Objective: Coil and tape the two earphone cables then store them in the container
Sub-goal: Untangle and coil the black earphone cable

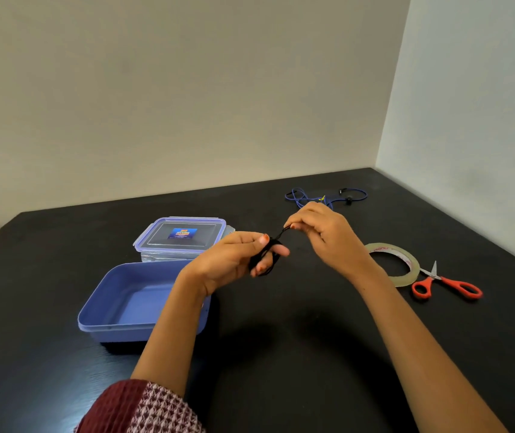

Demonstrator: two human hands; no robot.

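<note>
Cable first: the black earphone cable (271,266) is wound in several loops round the fingers of my left hand (234,254), held above the bench (281,339). The thumb presses on the loops and the fingers are curled through them. My right hand (318,232) pinches the free run of the same cable between thumb and fingertips, and a short taut strand joins the two hands.

I judge this cable to be very light, thin and limp, with a slick rubbery jacket. The coil will likely spring apart as soon as the thumb lifts, so I would keep the pinch across the whole bundle and tape there. I cannot make out its earbuds or plug.

The blue earphone cable (297,195) lies loose and uncoiled near the far edge of the bench, well apart from both hands.

The bench is matt black with a faint grain. The open blue container (118,331) is a shallow rectangular plastic tub with rounded corners, sitting under my left forearm. Behind it a clear clip-lock lid (181,234) with a blue rim rests on what looks like a clear box. The clear tape roll (384,246) lies flat to my right, touching or just beside the red-handled scissors (447,284).
</note>
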